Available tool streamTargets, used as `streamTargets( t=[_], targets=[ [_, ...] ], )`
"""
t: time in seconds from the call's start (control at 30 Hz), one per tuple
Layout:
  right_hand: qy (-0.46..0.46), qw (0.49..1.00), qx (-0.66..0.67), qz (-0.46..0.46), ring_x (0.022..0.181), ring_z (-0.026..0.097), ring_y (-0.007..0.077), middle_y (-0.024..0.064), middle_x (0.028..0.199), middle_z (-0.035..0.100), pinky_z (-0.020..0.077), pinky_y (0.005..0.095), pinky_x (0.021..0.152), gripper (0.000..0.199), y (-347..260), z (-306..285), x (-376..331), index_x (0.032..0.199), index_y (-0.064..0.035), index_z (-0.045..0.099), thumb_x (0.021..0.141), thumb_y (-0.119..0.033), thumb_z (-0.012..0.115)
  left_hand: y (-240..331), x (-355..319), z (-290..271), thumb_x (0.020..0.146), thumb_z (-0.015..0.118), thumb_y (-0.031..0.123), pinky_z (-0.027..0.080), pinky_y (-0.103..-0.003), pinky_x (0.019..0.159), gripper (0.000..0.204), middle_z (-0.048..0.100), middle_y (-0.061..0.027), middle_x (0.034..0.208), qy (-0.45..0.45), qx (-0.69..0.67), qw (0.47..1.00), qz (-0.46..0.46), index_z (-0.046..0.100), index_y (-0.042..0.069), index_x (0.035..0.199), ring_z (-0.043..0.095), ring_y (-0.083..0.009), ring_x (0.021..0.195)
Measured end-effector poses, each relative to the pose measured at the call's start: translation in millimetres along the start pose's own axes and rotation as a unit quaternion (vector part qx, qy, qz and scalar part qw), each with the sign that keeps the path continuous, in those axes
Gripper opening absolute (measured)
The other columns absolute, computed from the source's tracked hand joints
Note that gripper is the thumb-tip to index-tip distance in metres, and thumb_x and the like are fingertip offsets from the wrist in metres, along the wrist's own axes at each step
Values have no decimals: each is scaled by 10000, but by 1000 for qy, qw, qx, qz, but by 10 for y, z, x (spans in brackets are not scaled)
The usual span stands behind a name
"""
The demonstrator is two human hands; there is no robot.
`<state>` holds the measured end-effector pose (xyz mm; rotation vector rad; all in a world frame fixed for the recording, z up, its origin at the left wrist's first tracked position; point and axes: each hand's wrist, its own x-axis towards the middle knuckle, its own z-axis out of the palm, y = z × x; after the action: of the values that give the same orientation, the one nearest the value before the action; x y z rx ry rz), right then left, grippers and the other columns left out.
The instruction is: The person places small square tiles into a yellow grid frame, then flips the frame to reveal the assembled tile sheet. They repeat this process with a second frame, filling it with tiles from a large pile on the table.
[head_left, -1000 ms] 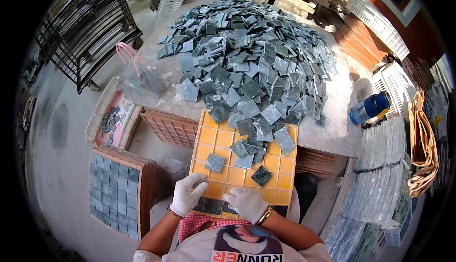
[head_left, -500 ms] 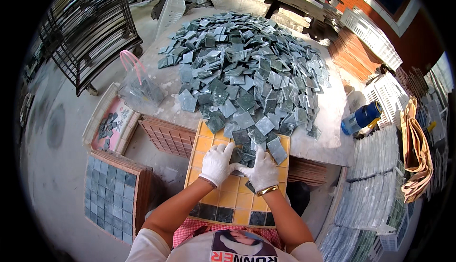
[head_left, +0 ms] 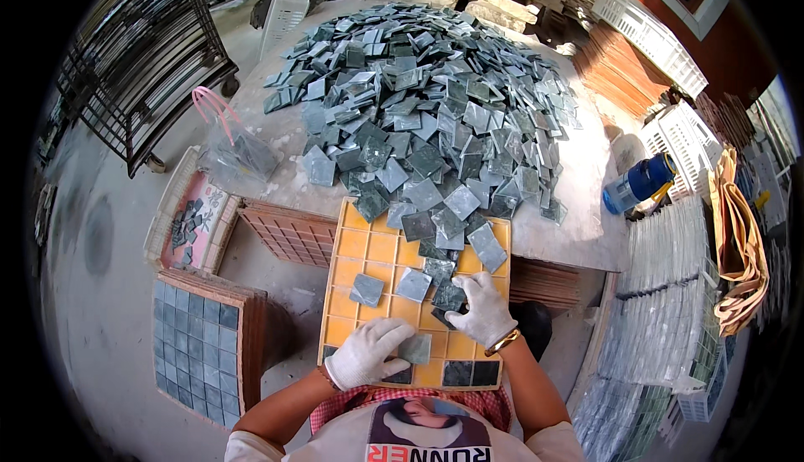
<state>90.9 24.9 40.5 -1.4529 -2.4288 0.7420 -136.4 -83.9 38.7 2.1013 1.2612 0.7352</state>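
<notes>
From my distant post, I see two gloved hands over a yellow tray (head_left: pixel 355 246), divided in squares. The left hand (head_left: pixel 369 353) is low on the tray, with thumb and forefinger spread along the left part of a grey tile (head_left: pixel 416 347). The right hand (head_left: pixel 484 313) is bent at the tray's right side, its finger and thumb on two sides of a dark tile (head_left: pixel 447 297). At this small size I cannot tell if either hand really pinches its tile.

In the row nearest the person, two black tiles (head_left: pixel 471 373) sit side by side at the right. Two loose tiles (head_left: pixel 390 286) lie flat, left of the dark one. Beyond the tray, a big heap (head_left: pixel 427 110) of tiles covers much of the table (head_left: pixel 578 236), and its near edge spills onto the tray. A blue bottle (head_left: pixel 638 184) stands tilted in my view, to the right.
</notes>
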Motion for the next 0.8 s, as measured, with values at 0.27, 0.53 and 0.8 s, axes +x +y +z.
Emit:
streamTargets(
  t=[0.27, 0.53, 0.8],
  targets=[
    [12, 993, 113, 21, 692, 568, 159, 101, 993, 502, 506, 270, 673, 603, 20, -252, -395, 1163, -4, 545, 646, -211, 776, 193, -86, 371, 678, 719, 288, 459, -375, 856, 538, 561, -80, 1100, -70, 117, 988, 67, 551, 72, 1142, 540, -261, 1026],
    [57, 993, 100, 29, 861, 602, 258, 135, 1100, 501, 518, 342, 772, 562, 81, -207, -659, 1172, -40, 556, 667, -190, 751, 284, -41, 370, 628, 716, 287, 462, -348, 818, 472, 549, -53, 1030, -104, 180, 977, 41, 596, 96, 1042, 545, -234, 940],
    [31, 992, 105, 62, 987, 576, 314, 145, 1123, 499, 496, 388, 837, 550, 108, -150, -674, 1167, -48, 551, 672, -191, 745, 263, 18, 435, 738, 595, 230, 462, -339, 817, 355, 550, -31, 1102, -47, 187, 969, 155, 636, 160, 1083, 542, -207, 981]
  ],
)
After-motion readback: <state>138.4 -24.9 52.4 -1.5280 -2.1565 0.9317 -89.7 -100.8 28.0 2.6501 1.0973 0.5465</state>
